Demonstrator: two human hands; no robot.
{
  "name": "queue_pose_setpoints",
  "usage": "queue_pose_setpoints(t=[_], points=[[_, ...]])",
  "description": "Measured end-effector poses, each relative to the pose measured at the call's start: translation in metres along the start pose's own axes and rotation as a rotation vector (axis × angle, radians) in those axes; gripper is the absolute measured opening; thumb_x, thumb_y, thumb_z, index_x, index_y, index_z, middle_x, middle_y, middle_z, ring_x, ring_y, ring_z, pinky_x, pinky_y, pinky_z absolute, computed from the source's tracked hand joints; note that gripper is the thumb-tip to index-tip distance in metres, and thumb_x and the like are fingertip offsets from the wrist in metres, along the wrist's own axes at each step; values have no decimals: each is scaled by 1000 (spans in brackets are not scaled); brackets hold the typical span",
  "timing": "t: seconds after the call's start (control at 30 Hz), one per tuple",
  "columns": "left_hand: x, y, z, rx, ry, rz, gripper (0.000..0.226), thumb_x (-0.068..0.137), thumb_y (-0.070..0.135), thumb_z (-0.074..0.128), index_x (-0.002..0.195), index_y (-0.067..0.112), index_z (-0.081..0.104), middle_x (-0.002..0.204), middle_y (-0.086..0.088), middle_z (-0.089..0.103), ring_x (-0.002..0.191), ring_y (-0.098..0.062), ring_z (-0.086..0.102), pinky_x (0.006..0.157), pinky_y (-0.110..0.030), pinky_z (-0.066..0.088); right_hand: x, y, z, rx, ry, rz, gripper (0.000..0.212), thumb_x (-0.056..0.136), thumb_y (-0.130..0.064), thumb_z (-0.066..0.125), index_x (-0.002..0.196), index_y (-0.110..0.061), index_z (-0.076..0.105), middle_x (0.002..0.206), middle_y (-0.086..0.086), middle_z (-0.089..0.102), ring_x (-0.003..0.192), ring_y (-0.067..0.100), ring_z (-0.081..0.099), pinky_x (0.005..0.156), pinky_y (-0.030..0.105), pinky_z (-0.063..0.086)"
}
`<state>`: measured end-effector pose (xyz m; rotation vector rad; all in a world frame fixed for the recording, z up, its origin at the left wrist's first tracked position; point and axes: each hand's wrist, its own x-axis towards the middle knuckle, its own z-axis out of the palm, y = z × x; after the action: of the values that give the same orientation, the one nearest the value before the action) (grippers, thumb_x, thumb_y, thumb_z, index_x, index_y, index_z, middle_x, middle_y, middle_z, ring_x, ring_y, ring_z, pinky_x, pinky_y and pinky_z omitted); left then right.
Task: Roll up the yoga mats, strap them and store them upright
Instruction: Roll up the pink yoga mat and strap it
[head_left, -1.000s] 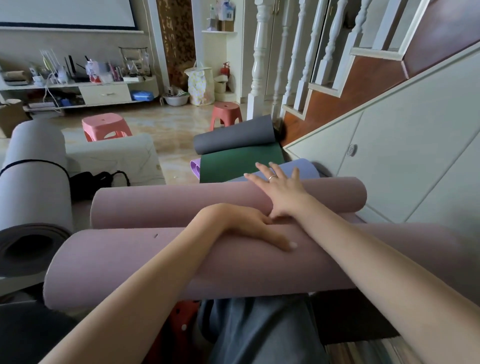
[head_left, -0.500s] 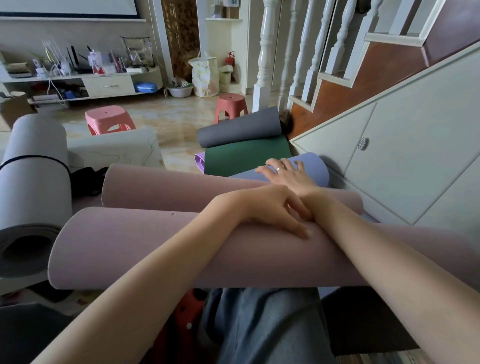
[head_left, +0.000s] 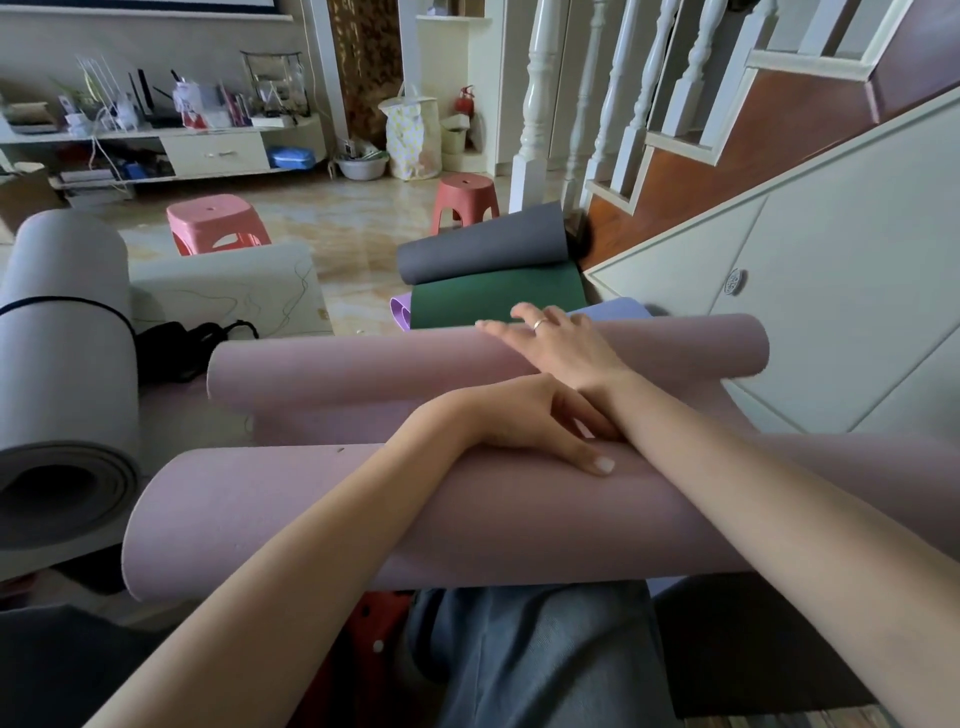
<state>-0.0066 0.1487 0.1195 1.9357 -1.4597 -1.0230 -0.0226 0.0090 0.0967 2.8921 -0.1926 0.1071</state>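
Observation:
A pink yoga mat (head_left: 322, 499) lies across my lap, curled into a thick near roll and a thinner far roll (head_left: 363, 369), with a flat strip between them. My left hand (head_left: 535, 426) drapes over the top of the near roll, fingers bent down its far side and thumb on the near side. My right hand (head_left: 561, 343), wearing a ring, lies flat with fingers spread on the far roll, its wrist crossing over my left fingers. To the left lies a grey rolled mat (head_left: 62, 374) with a black strap around it.
Loose black straps (head_left: 192, 348) lie beside a white low bench (head_left: 228, 291). Grey (head_left: 483, 244), green (head_left: 498, 296) and lavender mats lie half unrolled on the floor beyond. Two red stools (head_left: 213, 221) stand farther off. The white stair cabinet (head_left: 810, 312) is close on the right.
The two pink rolls have parted, and a flat strip now shows between them. My right hand slid back onto the top of the far roll. My left fingers have curled over the near roll.

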Motion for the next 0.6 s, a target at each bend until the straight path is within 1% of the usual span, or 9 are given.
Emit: queue_pose_setpoints(t=[0.07, 0.13, 0.2, 0.3, 0.33, 0.4, 0.47, 0.53, 0.6], points=[[1, -1, -2, -1, -2, 6, 40, 78, 38, 78, 117, 37, 69, 117, 8, 67, 107, -3, 59, 102, -27, 43, 1, -1, -5, -19, 123, 58, 74, 87, -12, 51, 150, -34, 19, 145, 9, 34, 116, 33, 48, 92, 46, 41], [2, -2, -3, -6, -7, 6, 41, 78, 39, 78, 117, 38, 68, 119, 8, 66, 109, -3, 58, 105, -28, 41, 1, 2, -4, -45, 147, 115, 72, 86, -12, 53, 149, -30, 23, 142, 8, 37, 114, 32, 50, 95, 45, 36], [4, -4, -2, -11, -9, 0, 43, 79, 38, 77, 120, 37, 67, 118, 11, 65, 111, -2, 56, 105, -27, 39, -2, 3, -1, 28, -49, 82, 67, 92, -19, 48, 149, -36, 19, 147, 5, 32, 128, 30, 39, 106, 50, 24], [4, -4, -3, 24, -18, -15, 42, 80, 41, 75, 121, 39, 65, 105, 18, 62, 110, -4, 54, 101, -24, 38, -13, 5, 2, 250, -507, 31, 68, 100, -27, 45, 149, -49, 3, 161, -4, 8, 145, 26, 12, 114, 57, 11], [4, -4, -3, 28, -20, -23, 41, 80, 43, 75, 120, 40, 65, 103, 20, 60, 110, -5, 54, 102, -25, 38, -13, 6, 4, 267, -561, 22, 71, 100, -27, 46, 149, -51, 0, 161, -6, 5, 147, 25, 8, 116, 58, 11], [4, -6, -3, -11, -22, -37, 41, 81, 40, 75, 121, 38, 65, 105, 17, 60, 108, -4, 54, 100, -23, 38, -6, 6, 12, 154, -494, 2, 74, 96, -31, 49, 149, -50, 0, 159, -1, 10, 145, 27, 14, 112, 58, 22], [4, -8, -2, -56, -20, -25, 41, 82, 37, 75, 121, 35, 66, 113, 13, 62, 105, -1, 56, 96, -19, 39, 4, 3, 15, 42, -356, 36, 67, 95, -31, 45, 151, -40, 10, 152, 8, 19, 135, 31, 26, 101, 54, 34], [5, -12, -1, -79, -8, -7, 39, 80, 37, 77, 118, 36, 68, 118, 9, 65, 107, -3, 58, 100, -23, 41, 8, -2, 9, -23, -198, 67, 60, 93, -23, 44, 148, -28, 19, 143, 12, 30, 123, 35, 38, 94, 51, 39], [8, -13, -3, -81, -14, 0, 38, 79, 38, 78, 115, 37, 69, 117, 7, 66, 107, -5, 60, 101, -26, 43, 7, -6, 1, -71, -20, 91, 66, 88, -21, 53, 147, -23, 24, 136, 13, 40, 114, 36, 48, 95, 51, 38]])
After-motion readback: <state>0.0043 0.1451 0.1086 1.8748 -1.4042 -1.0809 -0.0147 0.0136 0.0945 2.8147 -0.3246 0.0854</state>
